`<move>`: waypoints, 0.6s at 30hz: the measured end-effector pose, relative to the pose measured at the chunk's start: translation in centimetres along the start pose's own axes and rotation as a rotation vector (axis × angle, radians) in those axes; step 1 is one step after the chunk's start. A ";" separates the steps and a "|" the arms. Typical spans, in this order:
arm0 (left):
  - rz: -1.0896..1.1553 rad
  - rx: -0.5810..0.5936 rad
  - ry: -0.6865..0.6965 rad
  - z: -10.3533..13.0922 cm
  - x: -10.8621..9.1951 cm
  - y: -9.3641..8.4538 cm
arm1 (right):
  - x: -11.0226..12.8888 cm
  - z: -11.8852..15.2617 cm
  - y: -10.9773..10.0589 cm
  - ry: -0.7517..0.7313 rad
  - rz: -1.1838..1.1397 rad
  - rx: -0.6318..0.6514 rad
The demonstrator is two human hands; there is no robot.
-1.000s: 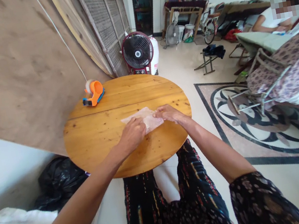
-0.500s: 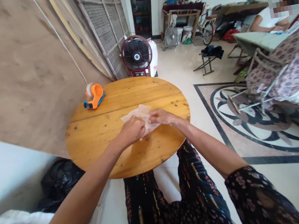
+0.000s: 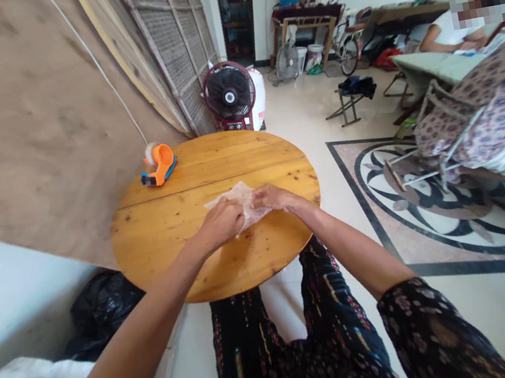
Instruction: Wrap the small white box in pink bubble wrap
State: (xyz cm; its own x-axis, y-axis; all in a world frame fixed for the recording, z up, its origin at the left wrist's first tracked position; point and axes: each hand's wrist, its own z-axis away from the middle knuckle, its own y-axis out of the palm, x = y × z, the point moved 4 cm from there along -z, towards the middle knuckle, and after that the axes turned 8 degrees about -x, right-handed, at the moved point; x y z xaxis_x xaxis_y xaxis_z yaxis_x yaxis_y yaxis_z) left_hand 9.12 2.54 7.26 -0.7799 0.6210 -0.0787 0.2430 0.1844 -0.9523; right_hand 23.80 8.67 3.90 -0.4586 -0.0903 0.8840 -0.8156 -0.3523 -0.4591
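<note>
A thin, crumpled, see-through plastic bag [image 3: 244, 190] with a pale pinkish tint lies over the middle of the round wooden table [image 3: 164, 243]. My left hand [image 3: 225, 221] is on its left side, fingers curled closed on the film. From the right, my right hand [image 3: 272, 197] pinches the bag with thumb and fingers pressed together. A small gap separates the two hands, and part of the bag shows between and below them. The fingertips partly cover the film, so its opening cannot be made out.
An orange and blue tape dispenser [image 3: 160, 165] stands at the table's back left edge. Beyond the table is a dark red fan [image 3: 230, 96]. A black plastic bag [image 3: 101, 303] lies at the lower left. Two other people sit at a table [image 3: 430, 63] on the right.
The bag's far edge has shifted slightly and lies a little flatter. Both hands keep their grip in almost the same place; the whole view has moved a touch.
</note>
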 end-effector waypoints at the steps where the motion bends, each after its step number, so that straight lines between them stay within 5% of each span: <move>1: 0.010 -0.004 -0.003 0.0 0.0 0.0 | 0.0 -0.1 0.0 -0.001 -0.012 -0.015; 8: 0.032 0.000 -0.011 0.1 -0.1 -0.1 | -1.4 -0.5 -0.6 -0.049 -0.030 -0.222; 18: 0.061 -0.028 -0.006 0.2 0.2 -0.2 | -1.7 -0.2 -0.3 -0.074 0.231 -0.371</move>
State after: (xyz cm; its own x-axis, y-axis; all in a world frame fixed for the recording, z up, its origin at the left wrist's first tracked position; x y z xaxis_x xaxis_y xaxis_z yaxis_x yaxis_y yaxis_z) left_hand 8.85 2.48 7.35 -0.7668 0.6268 -0.1385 0.3061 0.1673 -0.9372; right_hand 24.77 9.09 2.51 -0.6282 -0.1983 0.7524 -0.7723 0.0416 -0.6339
